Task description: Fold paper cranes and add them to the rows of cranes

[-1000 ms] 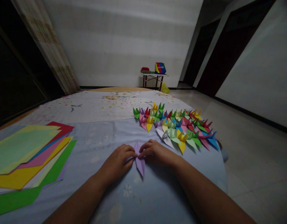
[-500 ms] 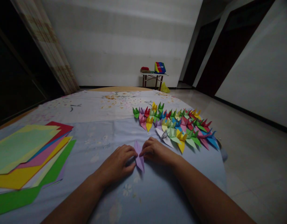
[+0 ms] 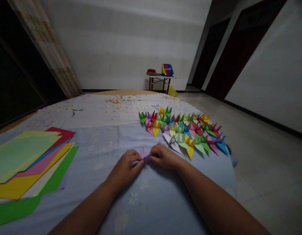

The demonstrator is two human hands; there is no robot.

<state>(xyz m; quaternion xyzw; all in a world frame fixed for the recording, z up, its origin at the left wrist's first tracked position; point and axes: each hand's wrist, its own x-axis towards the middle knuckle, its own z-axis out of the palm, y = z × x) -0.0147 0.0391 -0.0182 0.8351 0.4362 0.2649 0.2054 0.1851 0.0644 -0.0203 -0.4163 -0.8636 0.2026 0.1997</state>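
A small folded piece of purple origami paper (image 3: 143, 152) is held between my two hands, just above the blue tablecloth. My left hand (image 3: 129, 164) pinches its left side between thumb and forefinger. On the other side, my right hand (image 3: 164, 156) has its fingers closed on the right edge. One point of the paper stands up at the back, while the front part is folded upward. Beyond my right hand, many folded paper cranes (image 3: 181, 140) in mixed colours stand close together in rows.
Sheets of coloured paper (image 3: 25, 153) lie in a fanned stack at the left. A floral cloth (image 3: 97, 111) covers the far part of the table. Against the back wall, a small table (image 3: 160, 77) bears a multicoloured bag (image 3: 167, 70) and a red item.
The lower point of the purple paper, which lay flat toward me, is now folded up. Both hands have drawn closer together around it.
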